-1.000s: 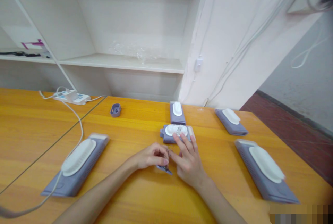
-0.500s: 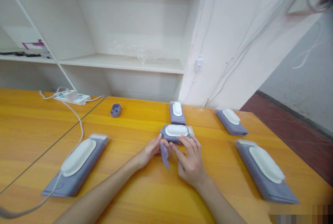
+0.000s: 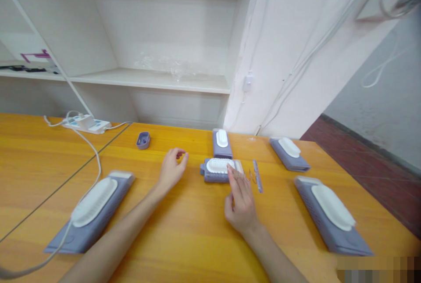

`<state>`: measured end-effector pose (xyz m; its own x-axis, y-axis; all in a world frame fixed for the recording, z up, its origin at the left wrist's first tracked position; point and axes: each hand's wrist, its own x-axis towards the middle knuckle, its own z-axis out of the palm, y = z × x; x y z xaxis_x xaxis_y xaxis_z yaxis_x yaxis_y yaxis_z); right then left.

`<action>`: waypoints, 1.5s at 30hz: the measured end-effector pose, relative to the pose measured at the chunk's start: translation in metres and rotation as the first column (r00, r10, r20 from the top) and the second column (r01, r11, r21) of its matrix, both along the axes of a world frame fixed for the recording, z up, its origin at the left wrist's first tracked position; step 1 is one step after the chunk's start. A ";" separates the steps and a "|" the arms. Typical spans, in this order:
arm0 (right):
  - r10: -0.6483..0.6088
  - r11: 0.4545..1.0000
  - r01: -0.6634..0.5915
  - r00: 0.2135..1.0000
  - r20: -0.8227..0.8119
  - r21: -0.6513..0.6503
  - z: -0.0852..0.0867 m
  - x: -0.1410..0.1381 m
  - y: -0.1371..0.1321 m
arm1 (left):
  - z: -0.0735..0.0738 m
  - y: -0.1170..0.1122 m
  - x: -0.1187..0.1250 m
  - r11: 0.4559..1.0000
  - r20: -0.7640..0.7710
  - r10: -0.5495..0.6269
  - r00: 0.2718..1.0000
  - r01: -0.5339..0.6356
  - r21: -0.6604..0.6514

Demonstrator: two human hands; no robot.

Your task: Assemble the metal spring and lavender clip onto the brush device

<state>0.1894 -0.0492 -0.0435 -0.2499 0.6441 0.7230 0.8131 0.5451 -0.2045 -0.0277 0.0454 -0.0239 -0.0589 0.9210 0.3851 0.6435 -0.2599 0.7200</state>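
A small grey-purple device with a white bristled pad lies on the table in front of me. My right hand rests its stretched fingertips on the device's right end and the pad's edge; the thumb is apart below. Thin wires run from beside these fingers to a narrow purple strip on the right. My left hand is in the air left of the device, holding nothing, thumb and fingers apart. Farther left is a small purple cup-shaped part, apart from that hand.
Larger grey-purple units with white pads stand at the left and right. Two smaller ones sit behind, in the middle and back right. A power strip with a white cable is at back left.
My left hand has left the device and moved left toward the cup-shaped part. The purple piece near my fingers is gone from there; a purple strip now shows right of the device.
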 end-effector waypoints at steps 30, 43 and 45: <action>0.141 0.941 -0.190 0.973 -0.183 -0.281 -0.002 -0.002 -0.003 | 0.014 -0.031 -0.021 0.976 -0.758 -0.075 0.648 -0.107 -0.188; 0.043 0.999 -0.052 0.896 -0.443 -0.007 -0.003 0.003 0.001 | 0.028 -0.096 0.002 0.728 -0.415 -0.672 0.614 0.649 -0.219; -0.007 1.000 0.000 0.871 -0.492 -0.013 -0.003 0.004 0.003 | 0.026 -0.091 0.011 0.737 -0.382 -0.660 0.647 0.655 -0.165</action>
<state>0.1932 -0.0465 -0.0465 0.1385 0.6541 0.7436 0.6075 0.5369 -0.5854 -0.0163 -0.0452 0.0023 0.7157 0.6627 0.2203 0.5274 -0.7197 0.4516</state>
